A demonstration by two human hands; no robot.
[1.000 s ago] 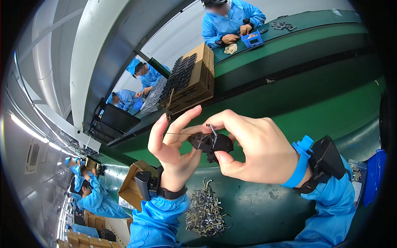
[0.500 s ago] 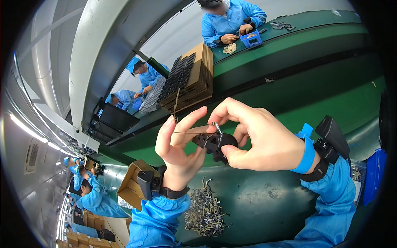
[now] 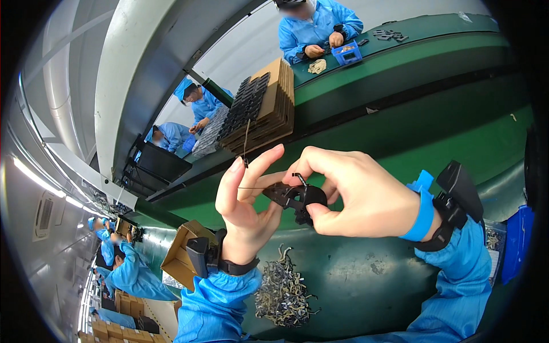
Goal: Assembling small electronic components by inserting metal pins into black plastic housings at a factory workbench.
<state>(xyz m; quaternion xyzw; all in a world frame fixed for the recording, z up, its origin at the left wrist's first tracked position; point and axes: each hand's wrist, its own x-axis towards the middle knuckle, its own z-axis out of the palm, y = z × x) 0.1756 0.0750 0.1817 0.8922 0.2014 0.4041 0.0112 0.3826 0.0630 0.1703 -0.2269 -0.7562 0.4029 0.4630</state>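
Note:
Between my two hands is a black moulded plastic part (image 3: 291, 200) with a rounded end and openings. My left hand (image 3: 243, 220) grips its left side low down, index and middle fingers raised off it. My right hand (image 3: 366, 197) holds the rounded end, its thumb pressed on the near side. Beside the right index fingertip a small narrow flex strip (image 3: 301, 179), dark with a shiny edge, sticks up from the part. A thin brown wire crosses from the part past the left fingers. Below my hands lies a pile of small flex cables (image 3: 283, 291).
An open cardboard box (image 3: 186, 251) stands left of my left wrist. Stacked cardboard trays with black parts (image 3: 260, 106) stand behind my hands. A blue bin (image 3: 517, 243) is at the far right. A co-worker (image 3: 317, 31) works across the green bench beside a small blue box (image 3: 347, 54).
The black part has shifted slightly left and tilted in my hands. The flex strip's tip now looks darker and sits a little lower. The co-worker opposite has moved both hands slightly.

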